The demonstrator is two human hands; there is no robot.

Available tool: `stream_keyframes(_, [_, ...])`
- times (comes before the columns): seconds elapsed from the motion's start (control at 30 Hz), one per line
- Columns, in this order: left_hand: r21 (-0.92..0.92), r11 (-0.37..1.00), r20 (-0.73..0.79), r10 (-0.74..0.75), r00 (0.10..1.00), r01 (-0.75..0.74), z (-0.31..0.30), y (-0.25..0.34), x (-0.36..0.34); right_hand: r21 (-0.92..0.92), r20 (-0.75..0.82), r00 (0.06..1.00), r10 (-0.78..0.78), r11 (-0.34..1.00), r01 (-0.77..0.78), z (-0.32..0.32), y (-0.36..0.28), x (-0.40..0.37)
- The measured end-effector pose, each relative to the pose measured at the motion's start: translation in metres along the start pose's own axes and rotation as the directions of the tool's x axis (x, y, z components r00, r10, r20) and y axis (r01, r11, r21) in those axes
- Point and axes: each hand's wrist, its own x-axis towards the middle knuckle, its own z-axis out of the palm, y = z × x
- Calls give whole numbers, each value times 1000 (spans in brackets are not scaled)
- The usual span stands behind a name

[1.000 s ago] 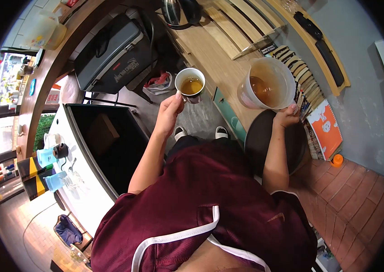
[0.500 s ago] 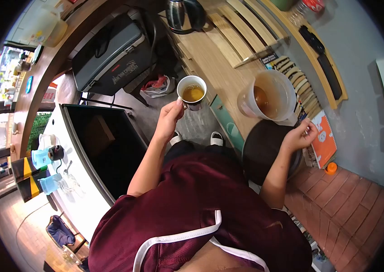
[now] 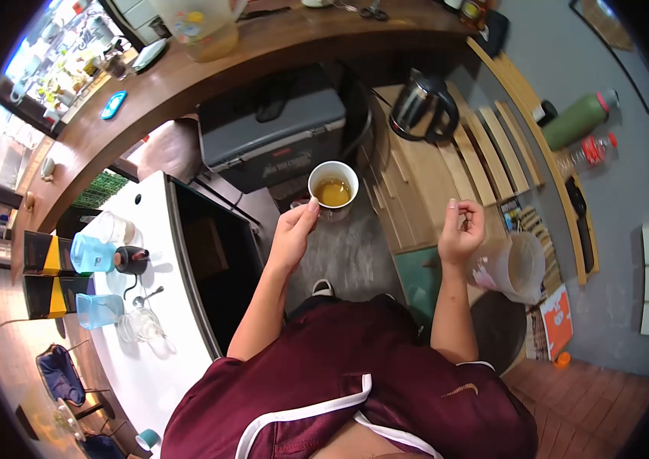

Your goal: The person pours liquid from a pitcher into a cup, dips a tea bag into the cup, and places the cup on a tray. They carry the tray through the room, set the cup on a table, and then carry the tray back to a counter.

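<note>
- Left hand [image 3: 292, 236] pinches the handle of the white mug [image 3: 333, 191], thumb on top, fingers pressed together beneath; the mug hangs level above the floor, already about half full of amber tea
- Right hand [image 3: 460, 232], right of the mug, holds nothing, its fingers loosely curled
- Plastic pitcher [image 3: 516, 268], further right of the mug, is set down and untouched, its contents hard to make out
- Beyond the mug: the wooden bench [image 3: 416, 195], an electric kettle [image 3: 422, 115] and a grey cooler box [image 3: 275, 138]
</note>
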Motion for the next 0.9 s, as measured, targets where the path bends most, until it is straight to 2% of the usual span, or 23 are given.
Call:
stream_keyframes(0.1, [-12,999,-59,50,997,-51,-33,20,4,7,182,983,0,1000,-1,46,-13,2])
stream_keyframes(0.33, [-34,990,-215,123,969,-133,-82,33,29,24,329,943,52,998,-63,120,3,29])
stream_keyframes(0.4, [-93,981,-278,142,950,-173,-88,34,44,36,344,938,41,998,-57,140,11,51])
stream_keyframes(0.47, [-75,981,-313,148,938,-180,-90,38,62,52,369,929,40,997,-64,161,23,77])
stream_keyframes(0.57, [-65,966,-343,213,915,-250,-90,51,92,59,418,902,104,988,-141,195,41,128])
stream_keyframes(0.73, [-93,951,-419,233,878,-296,-73,88,148,-114,483,874,54,993,2,266,56,228])
stream_keyframes(0.87, [-58,938,-480,274,833,-342,-62,109,194,-222,559,822,-111,935,278,327,78,298])
stream_keyframes(0.9, [-66,935,-476,277,835,-348,-60,115,205,-219,563,820,-101,939,266,343,87,310])
